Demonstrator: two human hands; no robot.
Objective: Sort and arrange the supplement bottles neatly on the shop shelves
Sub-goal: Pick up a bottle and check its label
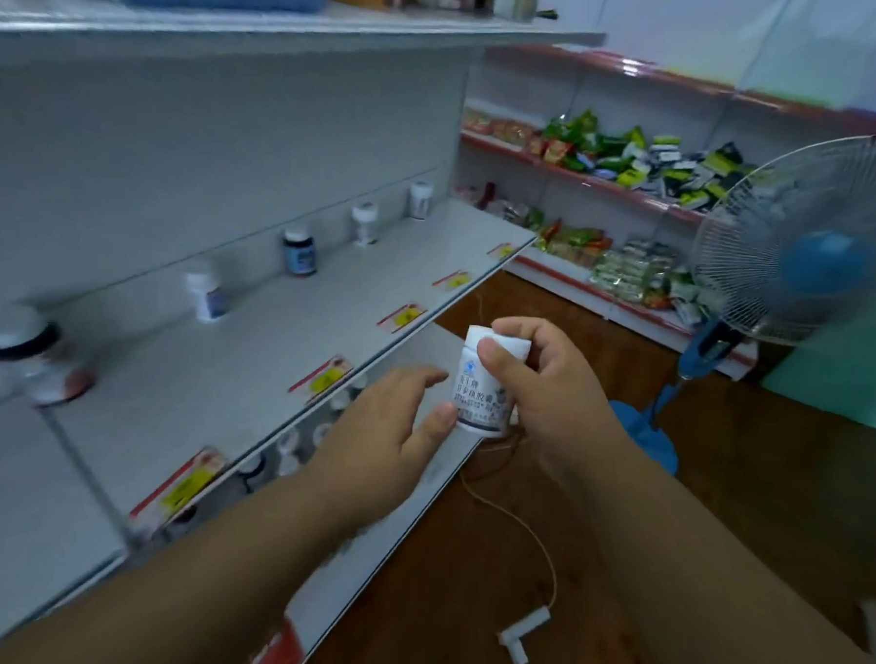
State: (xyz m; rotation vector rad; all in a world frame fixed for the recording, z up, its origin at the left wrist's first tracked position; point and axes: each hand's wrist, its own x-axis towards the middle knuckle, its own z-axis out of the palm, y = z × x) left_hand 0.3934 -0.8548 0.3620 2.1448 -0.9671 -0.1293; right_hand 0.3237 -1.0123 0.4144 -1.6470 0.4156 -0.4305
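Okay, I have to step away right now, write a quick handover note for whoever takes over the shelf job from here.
Right hand: grips the white bottle by its cap end, in front of the shelf edge.
Left hand: fingers relaxed, thumb touching the bottle's lower side.
Done: five bottles stand spaced in a row along the back of the middle shelf, from the dark-capped one on the left to the far white one.
Left: place the held bottle. More bottles sit on the lower shelf, partly hidden, and probably need sorting too.
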